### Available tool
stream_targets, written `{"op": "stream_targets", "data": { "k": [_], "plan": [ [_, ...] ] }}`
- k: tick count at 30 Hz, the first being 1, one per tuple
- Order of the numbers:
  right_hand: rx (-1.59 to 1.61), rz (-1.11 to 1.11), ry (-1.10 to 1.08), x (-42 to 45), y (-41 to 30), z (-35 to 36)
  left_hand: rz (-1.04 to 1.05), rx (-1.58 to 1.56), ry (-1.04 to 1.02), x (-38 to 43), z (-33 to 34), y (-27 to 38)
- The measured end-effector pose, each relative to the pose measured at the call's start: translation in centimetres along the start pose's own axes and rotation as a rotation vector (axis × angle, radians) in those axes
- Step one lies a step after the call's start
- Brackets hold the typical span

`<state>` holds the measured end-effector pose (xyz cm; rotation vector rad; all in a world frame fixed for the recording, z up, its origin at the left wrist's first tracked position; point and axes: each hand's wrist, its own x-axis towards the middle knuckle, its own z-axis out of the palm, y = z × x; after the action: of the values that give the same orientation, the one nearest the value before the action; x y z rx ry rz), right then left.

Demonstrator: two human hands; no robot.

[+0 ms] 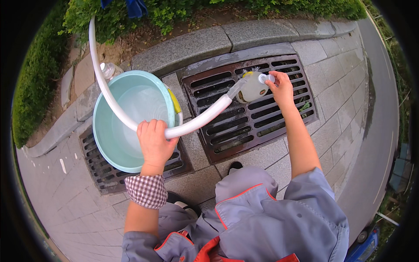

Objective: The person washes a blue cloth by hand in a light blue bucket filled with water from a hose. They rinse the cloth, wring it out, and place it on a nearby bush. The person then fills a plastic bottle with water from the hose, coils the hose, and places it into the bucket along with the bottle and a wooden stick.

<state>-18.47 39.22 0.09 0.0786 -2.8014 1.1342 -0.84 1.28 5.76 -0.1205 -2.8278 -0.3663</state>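
Note:
My left hand (pixel 153 134) is closed around a white flexible hose (pixel 196 124) at the near rim of a pale blue plastic basin (pixel 104 131), which holds clear or slightly cloudy water. From the hose end, a clear stream of water (pixel 236 88) runs onto a translucent plastic bottle (pixel 252 89) and splashes beyond it. With thumb and fingertips, my right hand (pixel 281 90) grips the bottle by its white neck and flip lid (pixel 266 78). The bottle is tilted over a wet iron drain grate (pixel 226 122); whether it touches the bars I cannot tell.
The basin stands partly on a second drain grate (pixel 106 178). Behind it is a clear bottle with a white cap (pixel 111 70). A yellow object (pixel 174 101) shows at the basin's right side. A granite kerb (pixel 193 49) borders shrubs (pixel 170 14); a road (pixel 376 98) runs at right.

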Motion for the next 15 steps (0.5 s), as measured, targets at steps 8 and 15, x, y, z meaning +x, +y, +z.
{"op": "stream_targets", "data": {
  "k": [8, 15],
  "plan": [
    [-0.266, -0.192, -0.026, 0.5, -0.9, 1.1, -0.002, -0.017, 0.005, -0.1, -0.3, -0.4],
    [-0.285, -0.157, -0.084, 1.1, -1.7, 0.9, 0.013, -0.046, 0.003, 0.3, -0.6, 0.1]
  ]
}}
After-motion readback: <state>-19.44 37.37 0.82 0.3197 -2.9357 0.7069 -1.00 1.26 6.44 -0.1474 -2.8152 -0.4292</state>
